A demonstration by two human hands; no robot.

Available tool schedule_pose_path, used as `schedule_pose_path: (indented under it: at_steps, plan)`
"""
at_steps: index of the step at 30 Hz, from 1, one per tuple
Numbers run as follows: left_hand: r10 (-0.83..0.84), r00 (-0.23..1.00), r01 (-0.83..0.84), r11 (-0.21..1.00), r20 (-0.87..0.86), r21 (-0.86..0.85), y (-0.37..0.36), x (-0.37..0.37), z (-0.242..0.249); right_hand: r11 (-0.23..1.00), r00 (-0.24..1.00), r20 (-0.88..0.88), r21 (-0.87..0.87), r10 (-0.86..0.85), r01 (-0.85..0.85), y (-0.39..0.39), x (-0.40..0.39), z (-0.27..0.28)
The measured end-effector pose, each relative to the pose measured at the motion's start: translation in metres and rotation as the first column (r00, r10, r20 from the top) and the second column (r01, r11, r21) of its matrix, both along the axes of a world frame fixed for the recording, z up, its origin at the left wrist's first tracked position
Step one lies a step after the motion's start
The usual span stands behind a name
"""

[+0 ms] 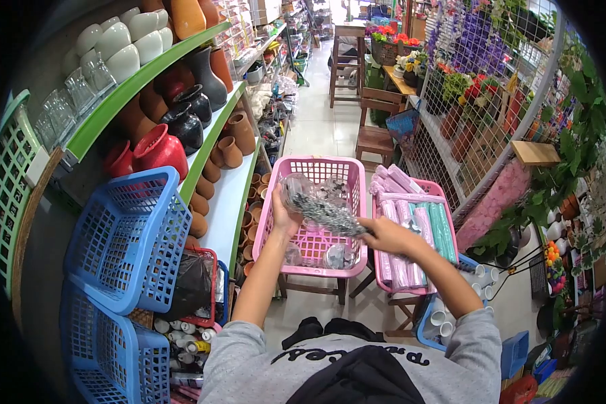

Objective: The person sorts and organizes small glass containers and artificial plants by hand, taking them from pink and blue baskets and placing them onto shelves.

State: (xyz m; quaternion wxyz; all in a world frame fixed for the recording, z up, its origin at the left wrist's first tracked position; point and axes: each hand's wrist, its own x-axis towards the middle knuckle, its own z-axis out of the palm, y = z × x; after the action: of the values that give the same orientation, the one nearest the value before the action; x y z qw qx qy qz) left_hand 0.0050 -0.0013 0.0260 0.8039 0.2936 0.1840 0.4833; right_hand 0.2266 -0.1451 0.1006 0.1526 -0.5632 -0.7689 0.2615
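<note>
My left hand (285, 217) grips a clear rounded container (293, 183), glass or plastic, above the pink basket (310, 272). Closed around the dark end of a grey-and-white fluffy duster (326, 217) is my right hand (389, 237). The duster's head reaches across to the clear container and appears to touch it, hiding part of it. Below, several other clear containers (338, 256) lie in the basket, some with dark or grey bits in or on them.
A second pink basket (451, 222) holds wrapped pink and green bundles (421, 229). Blue baskets (124, 236) stack at left, beside shelves (209, 141) with pots and vases. A wire grid (444, 135) with flowers stands right. A wooden chair (377, 138) is ahead in the aisle.
</note>
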Motion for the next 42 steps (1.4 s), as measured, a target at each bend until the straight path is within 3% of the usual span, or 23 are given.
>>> schedule_pose_path:
  at_steps: [2,5,8,11,13,14,15,16,18,20,22,24,25,26,27,28,30,32,34,38,40,42]
  plan:
    - [-0.001,0.998,0.002,1.0,-0.068,0.013,-0.007,-0.003,0.0,0.997,0.985,0.156,0.022,-0.078,0.075,0.002,0.01,0.011]
    - [-0.027,0.998,0.023,0.998,-0.058,-0.062,-0.013,0.004,-0.005,0.974,0.958,0.188,0.113,-0.215,0.197,0.005,-0.003,0.013]
    - [-0.01,0.998,0.003,0.994,-0.068,-0.11,-0.011,0.009,-0.005,0.977,0.983,-0.116,0.139,-0.143,0.159,0.006,-0.012,-0.016]
    - [-0.004,0.999,0.007,0.998,0.04,-0.064,-0.003,0.003,-0.005,0.995,0.986,-0.164,0.079,-0.043,0.057,-0.007,-0.017,-0.004]
    - [-0.063,0.996,0.067,0.996,0.066,-0.067,-0.012,0.0,0.008,0.999,1.0,0.007,0.042,-0.029,0.029,-0.007,-0.001,-0.005]
    - [-0.115,0.989,0.121,0.99,0.096,-0.065,-0.016,-0.003,0.014,0.999,1.0,0.006,0.04,-0.028,0.028,-0.004,0.004,-0.003]
    - [-0.169,0.984,0.172,0.984,0.048,-0.046,0.0,-0.01,-0.02,0.991,0.991,0.067,0.079,-0.112,0.107,0.001,0.009,0.0]
    - [-0.167,0.985,0.169,0.984,0.046,-0.048,-0.004,-0.008,-0.016,0.976,0.973,0.122,0.121,-0.198,0.184,0.003,0.011,0.001]
    - [-0.06,0.998,0.061,0.985,0.01,-0.163,-0.014,0.006,-0.007,0.966,0.977,0.095,0.197,-0.191,0.169,0.005,0.005,-0.015]
    - [-0.056,0.998,0.051,0.985,-0.026,-0.165,-0.016,0.011,0.002,0.979,0.976,-0.141,0.098,-0.166,0.181,0.0,-0.02,-0.012]
    - [-0.009,0.999,0.014,0.993,0.045,-0.118,-0.009,0.013,0.0,0.982,0.977,-0.186,0.138,-0.104,0.131,-0.005,-0.024,-0.02]
    - [-0.008,0.999,0.014,0.995,0.052,-0.101,-0.005,0.008,0.005,0.989,0.993,-0.117,0.143,-0.029,0.046,-0.01,-0.017,-0.02]
    - [-0.05,0.997,0.056,0.994,0.066,-0.092,-0.008,0.006,0.009,0.99,0.998,-0.01,0.121,-0.064,0.065,-0.007,-0.007,-0.021]
    - [-0.09,0.993,0.096,0.992,0.078,-0.084,-0.012,0.003,0.012,0.991,0.998,-0.011,0.12,-0.062,0.063,-0.002,-0.001,-0.02]
    - [-0.132,0.988,0.143,0.979,0.08,-0.143,0.0,-0.002,-0.01,0.977,0.989,0.024,0.161,-0.145,0.139,0.003,0.005,-0.018]
    - [-0.097,0.994,0.09,0.986,-0.04,-0.142,-0.004,0.006,-0.014,0.955,0.971,0.055,0.206,-0.231,0.215,0.006,0.007,-0.018]
    - [-0.078,0.996,0.088,0.975,0.053,-0.206,-0.004,0.014,-0.017,0.946,0.967,0.072,0.237,-0.243,0.22,0.007,0.001,-0.031]
    - [-0.058,0.996,0.068,0.983,0.064,-0.171,-0.005,0.024,-0.004,0.951,0.963,-0.149,0.182,-0.225,0.25,0.002,-0.025,-0.029]
    - [-0.03,0.997,0.04,0.989,0.074,-0.144,-0.002,0.024,-0.004,0.952,0.964,-0.187,0.208,-0.189,0.226,-0.004,-0.032,-0.029]
    - [-0.06,0.996,0.068,0.989,0.068,-0.13,-0.006,0.008,0.006,0.985,0.992,-0.097,0.143,-0.083,0.096,-0.006,-0.003,-0.027]
    - [-0.09,0.994,0.099,0.979,0.059,-0.179,-0.005,0.003,-0.005,0.971,0.973,0.117,0.157,-0.199,0.179,0.0,0.011,-0.02]
    - [-0.106,0.994,0.111,0.971,0.034,-0.212,-0.005,0.012,-0.018,0.956,0.966,0.096,0.196,-0.241,0.219,0.001,0.009,-0.021]
